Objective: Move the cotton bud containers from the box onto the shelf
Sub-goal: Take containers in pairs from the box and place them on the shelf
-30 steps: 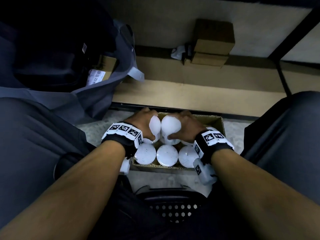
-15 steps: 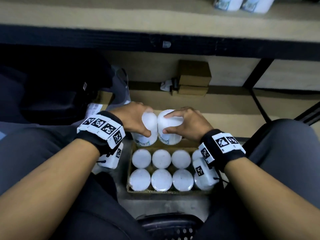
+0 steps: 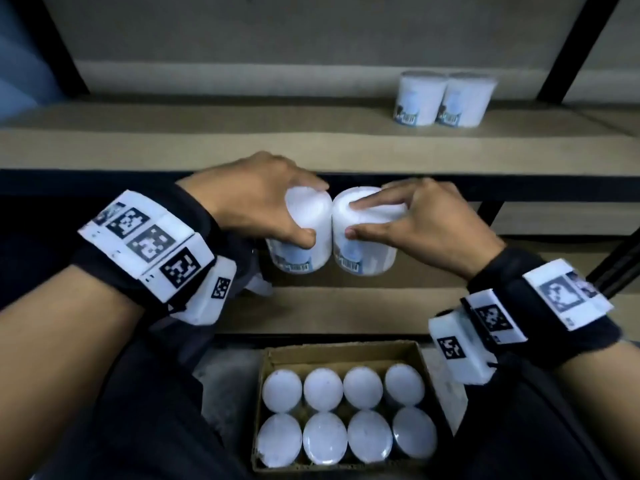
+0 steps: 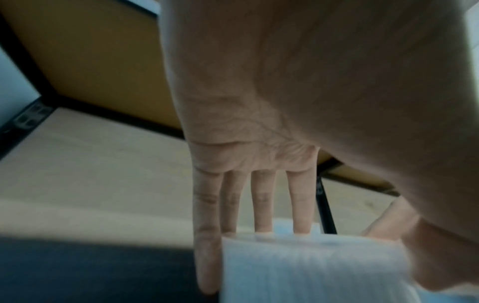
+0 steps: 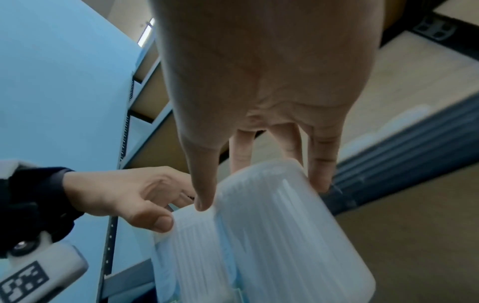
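Observation:
My left hand (image 3: 263, 202) grips a white cotton bud container (image 3: 306, 233) by its lid end, fingers over the top and thumb on the side. My right hand (image 3: 412, 220) grips a second container (image 3: 367, 244) the same way, and the two tubs touch side by side in the air before the shelf's front edge (image 3: 311, 157). In the right wrist view the right-hand container (image 5: 285, 235) fills the lower frame beside the left hand (image 5: 124, 194). Below, the cardboard box (image 3: 341, 353) holds several white-lidded containers (image 3: 323, 388) in two rows. Two containers (image 3: 443, 98) stand on the shelf at the back right.
Black uprights (image 3: 568, 46) frame the shelf at both sides. A lower shelf board (image 3: 329, 310) lies between the hands and the box. My dark-trousered legs (image 3: 156, 410) flank the box on both sides.
Both hands have lifted their containers up out of the box, from box level to the height of the upper shelf's front edge. The head view has tilted upward.

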Motion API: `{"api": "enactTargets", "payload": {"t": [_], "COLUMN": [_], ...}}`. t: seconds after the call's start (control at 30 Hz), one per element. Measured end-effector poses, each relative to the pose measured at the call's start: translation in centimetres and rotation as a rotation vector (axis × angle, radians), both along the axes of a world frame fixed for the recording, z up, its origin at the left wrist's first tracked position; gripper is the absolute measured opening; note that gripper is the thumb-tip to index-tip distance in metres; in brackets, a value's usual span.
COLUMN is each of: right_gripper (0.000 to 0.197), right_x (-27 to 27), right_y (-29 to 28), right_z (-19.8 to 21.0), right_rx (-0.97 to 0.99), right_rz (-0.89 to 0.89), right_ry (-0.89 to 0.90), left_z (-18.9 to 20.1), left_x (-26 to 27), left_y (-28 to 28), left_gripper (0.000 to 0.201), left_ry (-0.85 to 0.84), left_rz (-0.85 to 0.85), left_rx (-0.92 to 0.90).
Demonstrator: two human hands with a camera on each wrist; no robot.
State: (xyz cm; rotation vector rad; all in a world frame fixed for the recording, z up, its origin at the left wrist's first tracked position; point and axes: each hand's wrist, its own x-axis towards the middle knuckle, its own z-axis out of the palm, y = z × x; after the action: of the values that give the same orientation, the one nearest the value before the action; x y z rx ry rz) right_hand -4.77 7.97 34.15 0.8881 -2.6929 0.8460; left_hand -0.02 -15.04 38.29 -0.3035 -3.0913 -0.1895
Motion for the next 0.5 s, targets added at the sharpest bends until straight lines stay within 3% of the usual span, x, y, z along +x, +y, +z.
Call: {"api": "enactTargets", "payload": {"t": [0.27, 0.5], "right_gripper": [0.038, 0.042], "right_x": [-2.1, -5.1], "right_y": [0.7, -0.1], "right_z": [8.4, 11.8], "right_rx": [-0.04, -0.018], "right_rz": [-0.04, -0.093], "right_ry": [0.0, 0.08], "left_z": [8.0, 11.4], "left_x": [-1.2, -3.6], "left_y": [0.7, 0.9], "left_gripper": [0.066, 0.053], "left_ry": [0.107, 0.105], "left_rz": [-0.036, 0.002], "left_rx": [0.007, 0.005]}}
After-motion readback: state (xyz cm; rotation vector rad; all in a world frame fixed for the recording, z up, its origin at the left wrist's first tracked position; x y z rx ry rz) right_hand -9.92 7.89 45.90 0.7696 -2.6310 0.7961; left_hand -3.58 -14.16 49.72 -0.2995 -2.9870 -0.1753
